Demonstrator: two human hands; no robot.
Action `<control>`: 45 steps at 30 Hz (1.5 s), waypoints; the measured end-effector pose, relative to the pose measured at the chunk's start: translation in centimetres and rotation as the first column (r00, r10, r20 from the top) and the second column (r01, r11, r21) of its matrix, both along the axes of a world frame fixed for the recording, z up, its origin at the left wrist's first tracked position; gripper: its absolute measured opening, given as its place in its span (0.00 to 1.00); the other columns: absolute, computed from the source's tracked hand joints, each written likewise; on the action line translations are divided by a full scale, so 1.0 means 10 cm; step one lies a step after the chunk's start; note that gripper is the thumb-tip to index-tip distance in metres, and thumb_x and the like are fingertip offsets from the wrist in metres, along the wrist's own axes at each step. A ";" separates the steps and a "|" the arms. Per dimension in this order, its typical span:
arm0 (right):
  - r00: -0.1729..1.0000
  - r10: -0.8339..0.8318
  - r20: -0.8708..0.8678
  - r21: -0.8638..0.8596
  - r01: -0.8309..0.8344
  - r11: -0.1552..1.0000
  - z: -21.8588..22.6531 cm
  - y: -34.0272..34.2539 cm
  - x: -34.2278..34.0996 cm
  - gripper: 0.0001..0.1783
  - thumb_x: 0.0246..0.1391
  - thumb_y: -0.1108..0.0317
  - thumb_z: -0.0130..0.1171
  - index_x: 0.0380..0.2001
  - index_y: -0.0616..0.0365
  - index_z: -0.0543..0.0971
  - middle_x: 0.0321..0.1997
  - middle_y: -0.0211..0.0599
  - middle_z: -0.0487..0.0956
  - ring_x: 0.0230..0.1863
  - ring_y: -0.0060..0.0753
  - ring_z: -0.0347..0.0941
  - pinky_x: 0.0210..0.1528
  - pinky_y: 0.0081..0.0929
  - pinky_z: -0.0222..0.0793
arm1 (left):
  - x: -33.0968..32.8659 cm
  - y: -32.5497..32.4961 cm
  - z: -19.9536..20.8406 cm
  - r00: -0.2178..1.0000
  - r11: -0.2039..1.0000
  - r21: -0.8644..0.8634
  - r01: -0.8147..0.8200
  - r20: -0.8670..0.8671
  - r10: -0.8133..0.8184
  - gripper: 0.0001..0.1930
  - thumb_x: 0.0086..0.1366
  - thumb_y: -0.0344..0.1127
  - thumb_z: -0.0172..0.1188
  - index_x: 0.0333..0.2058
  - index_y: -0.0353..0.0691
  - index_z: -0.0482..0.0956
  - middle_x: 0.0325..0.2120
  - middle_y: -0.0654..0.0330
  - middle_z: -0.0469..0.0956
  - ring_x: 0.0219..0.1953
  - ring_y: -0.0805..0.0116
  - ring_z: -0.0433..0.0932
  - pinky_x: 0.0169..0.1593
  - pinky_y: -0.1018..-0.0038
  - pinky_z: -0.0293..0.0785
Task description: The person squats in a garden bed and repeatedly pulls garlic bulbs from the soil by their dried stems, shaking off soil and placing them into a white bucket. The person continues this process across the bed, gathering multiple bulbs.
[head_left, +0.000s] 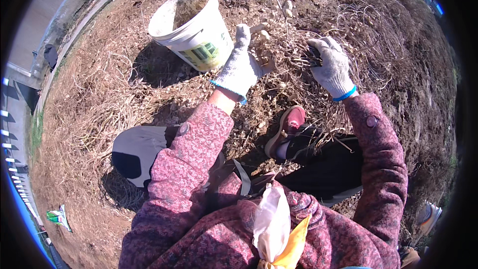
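My left hand (241, 69), in a white knit glove with a blue cuff edge, is beside the bucket. Its thumb points up, apart from the other fingers, which reach right toward a heap of dried plants (291, 57). Nothing shows in its grasp. On the right, my gloved right hand (332, 66) is closed at the edge of that heap, with dried stems at its fingers; a dark patch under the fingertips is unclear. Small pale lumps, perhaps pods, lie among the stems. The white bucket (216, 27) with a green label leans, its mouth toward the upper left, some brown matter inside.
Dry stems and soil (99, 119) spread all around. A red shoe (294, 119) and dark trouser leg of mine are below the heap. A grey rounded thing (142, 154) lies left of my sleeve. A green and white packet (59, 217) is at far lower left.
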State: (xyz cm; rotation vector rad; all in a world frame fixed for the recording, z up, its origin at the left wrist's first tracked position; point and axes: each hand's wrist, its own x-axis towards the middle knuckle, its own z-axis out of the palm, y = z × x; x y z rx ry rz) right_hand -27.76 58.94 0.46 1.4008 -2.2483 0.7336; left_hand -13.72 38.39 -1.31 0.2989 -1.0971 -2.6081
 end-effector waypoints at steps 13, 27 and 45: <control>0.992 0.096 -0.087 0.173 -0.080 0.982 0.07 -0.13 0.20 0.29 0.36 0.72 0.64 0.48 0.52 0.78 0.44 0.41 0.77 0.51 0.49 0.73 0.55 0.43 0.69 | -0.07 -0.02 -0.11 0.763 0.783 -0.341 -0.520 0.228 0.605 0.19 0.57 0.37 0.69 0.46 0.35 0.81 0.41 0.63 0.79 0.45 0.71 0.73 0.52 0.71 0.68; 0.997 0.056 -0.062 0.282 -0.037 0.959 0.03 -0.14 0.22 0.28 0.39 0.70 0.65 0.50 0.51 0.78 0.45 0.42 0.77 0.51 0.49 0.74 0.54 0.44 0.70 | 0.06 -0.31 -0.38 0.997 0.952 -0.305 -0.043 0.049 0.060 0.21 0.78 0.39 0.42 0.64 0.37 0.65 0.47 0.50 0.79 0.41 0.63 0.82 0.40 0.78 0.79; 0.990 0.112 -0.083 0.366 -0.074 0.928 0.10 -0.16 0.29 0.34 0.36 0.72 0.63 0.54 0.53 0.76 0.47 0.41 0.75 0.53 0.48 0.72 0.54 0.42 0.71 | 0.15 -0.41 -0.46 0.993 0.893 -0.451 -0.005 0.101 0.056 0.16 0.68 0.31 0.58 0.53 0.40 0.69 0.43 0.63 0.77 0.40 0.77 0.75 0.40 0.78 0.73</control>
